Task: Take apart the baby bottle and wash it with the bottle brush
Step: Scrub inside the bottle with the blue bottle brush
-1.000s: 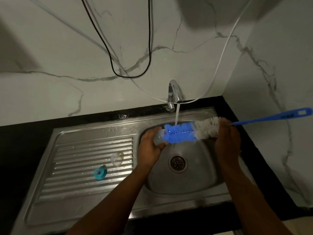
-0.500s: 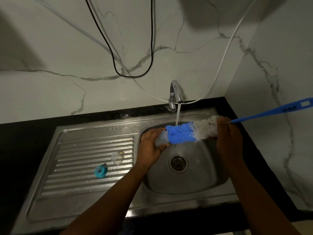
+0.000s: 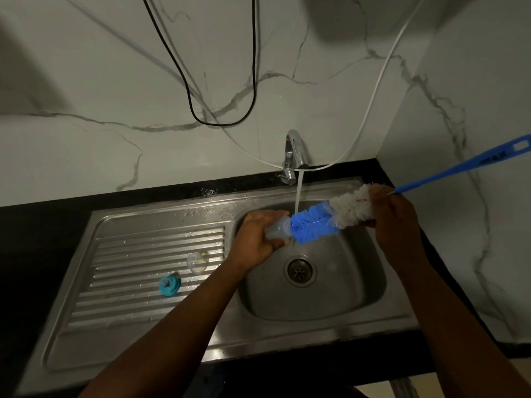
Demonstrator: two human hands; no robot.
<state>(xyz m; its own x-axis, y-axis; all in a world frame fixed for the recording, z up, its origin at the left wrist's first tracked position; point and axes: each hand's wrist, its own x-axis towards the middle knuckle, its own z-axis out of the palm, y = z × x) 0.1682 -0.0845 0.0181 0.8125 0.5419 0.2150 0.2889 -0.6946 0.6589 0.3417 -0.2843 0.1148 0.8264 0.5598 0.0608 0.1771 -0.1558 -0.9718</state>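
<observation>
- Left hand (image 3: 255,239): grip curled round the clear plastic baby bottle (image 3: 277,229), held sideways over the steel sink basin (image 3: 344,285).
- Right hand (image 3: 398,225): grip closed on the blue-handled, blue-and-white-bristled bottle brush (image 3: 330,217), bristle end at the bottle mouth.
- Teal screw ring (image 3: 169,284), clear dome-shaped piece (image 3: 196,262): on ridged drainboard (image 3: 135,307).

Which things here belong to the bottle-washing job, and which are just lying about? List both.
Part of the job: bottle in the left hand; bottle brush in the right hand; teal ring and clear piece on the drainer; running tap; sink.
Just there: black cable; white cable.
</observation>
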